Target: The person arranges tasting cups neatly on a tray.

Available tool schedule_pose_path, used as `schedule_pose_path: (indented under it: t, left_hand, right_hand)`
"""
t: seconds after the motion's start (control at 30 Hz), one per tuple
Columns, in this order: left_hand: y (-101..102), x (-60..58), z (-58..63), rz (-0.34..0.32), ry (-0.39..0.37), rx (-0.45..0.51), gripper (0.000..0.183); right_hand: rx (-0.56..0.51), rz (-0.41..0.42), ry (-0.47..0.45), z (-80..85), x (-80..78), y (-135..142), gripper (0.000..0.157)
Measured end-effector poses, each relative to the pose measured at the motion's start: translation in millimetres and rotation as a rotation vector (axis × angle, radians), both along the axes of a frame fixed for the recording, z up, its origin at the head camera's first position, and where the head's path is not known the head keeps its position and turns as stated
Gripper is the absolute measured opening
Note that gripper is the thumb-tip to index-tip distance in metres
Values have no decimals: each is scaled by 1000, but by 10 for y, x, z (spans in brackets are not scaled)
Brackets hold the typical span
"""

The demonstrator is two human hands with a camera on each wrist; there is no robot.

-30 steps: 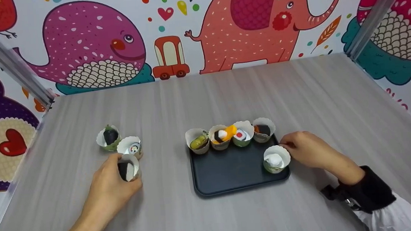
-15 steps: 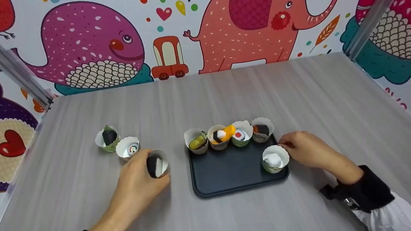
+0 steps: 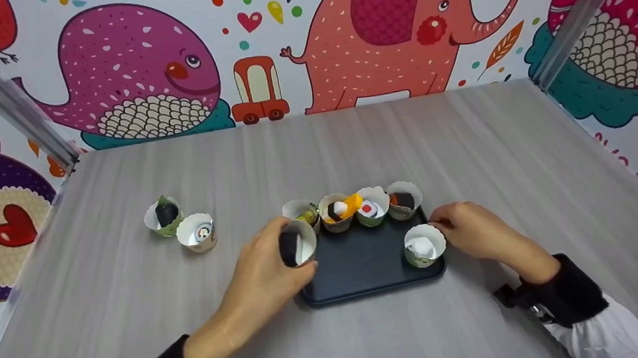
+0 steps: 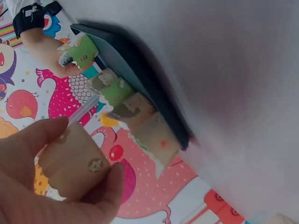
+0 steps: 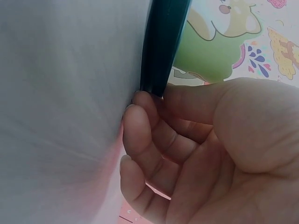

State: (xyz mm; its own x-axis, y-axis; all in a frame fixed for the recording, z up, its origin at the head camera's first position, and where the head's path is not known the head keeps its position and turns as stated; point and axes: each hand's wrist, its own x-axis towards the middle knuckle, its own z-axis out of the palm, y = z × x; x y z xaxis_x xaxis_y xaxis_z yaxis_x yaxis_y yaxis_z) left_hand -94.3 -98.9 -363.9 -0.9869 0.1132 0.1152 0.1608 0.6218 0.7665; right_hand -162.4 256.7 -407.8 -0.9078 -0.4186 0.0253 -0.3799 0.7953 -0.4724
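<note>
My left hand (image 3: 258,272) grips a paper baking cup (image 4: 77,161) between thumb and fingers; a black-and-white piece (image 3: 296,247) lies inside it. The cup is over the left edge of a dark tray (image 3: 360,267), raised above the surface in the left wrist view. My right hand (image 3: 471,232) pinches the tray's right rim (image 5: 163,51) between thumb and curled fingers. Several filled cups line the tray's back edge, among them one with a red-centred roll (image 3: 370,209). The leftmost cup is partly hidden by my left hand. A cup with a white piece (image 3: 420,248) stands at the tray's right side.
To the left on the grey table (image 3: 107,309) stand a cup with a toy eggplant (image 3: 167,213) and a cup with a small round piece (image 3: 202,232). Walls with cartoon animals (image 3: 377,55) close off the back and sides.
My left hand has carried its paper cup rightward from beside the two left cups to the tray's left edge. My right hand stays at the tray's rim.
</note>
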Motion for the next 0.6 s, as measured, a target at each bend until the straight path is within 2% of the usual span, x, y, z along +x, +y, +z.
schedule_pose_path:
  t: [0.37, 0.6]
  left_hand:
    - [314, -41, -42, -111, 29, 3, 57]
    - [510, -99, -72, -162, 22, -1, 58]
  right_hand:
    - [6, -9, -3, -4, 0, -11, 10]
    - [6, -3, 5, -8, 3, -1, 11]
